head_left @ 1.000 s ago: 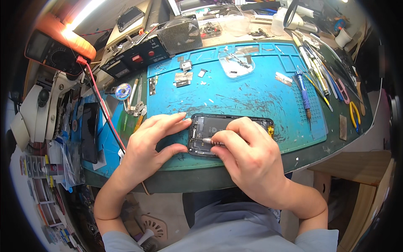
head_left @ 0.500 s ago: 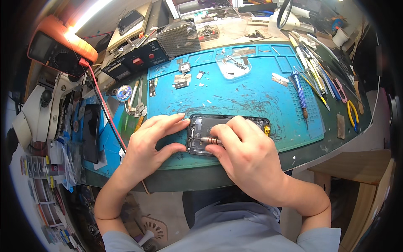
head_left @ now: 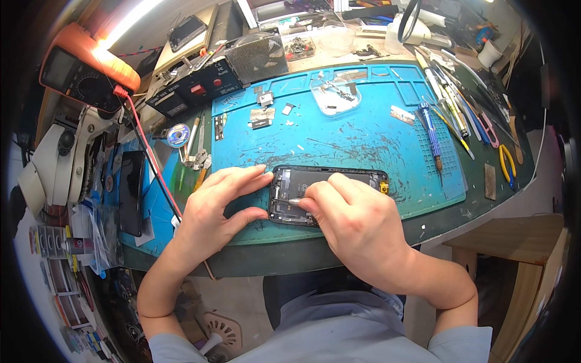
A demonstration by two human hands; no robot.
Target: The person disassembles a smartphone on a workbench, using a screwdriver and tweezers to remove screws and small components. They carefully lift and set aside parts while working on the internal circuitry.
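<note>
An opened black smartphone [head_left: 289, 181] lies crosswise on the blue work mat [head_left: 242, 154], its inner parts facing up. My left hand [head_left: 212, 202] steadies its left end, fingertips at the upper corner and thumb at the lower one. Pinched in my right hand [head_left: 357, 215] is a small precision screwdriver [head_left: 295, 201]. Its metal tip points left, over the phone's inside near the left end. Most of the screwdriver's handle is hidden by my fingers. A yellow piece [head_left: 384, 187] shows at the phone's right end.
A clear plastic box [head_left: 336, 100] with small parts stands on the mat's far side. At right lie a blue screwdriver [head_left: 431, 133], tweezers and yellow-handled pliers [head_left: 507, 163]. An orange multimeter [head_left: 78, 69] with leads is at left, near a dark phone [head_left: 131, 193].
My right fingers have shifted slightly on the screwdriver and now cover more of its banded grip. My left hand and the phone stay in place.
</note>
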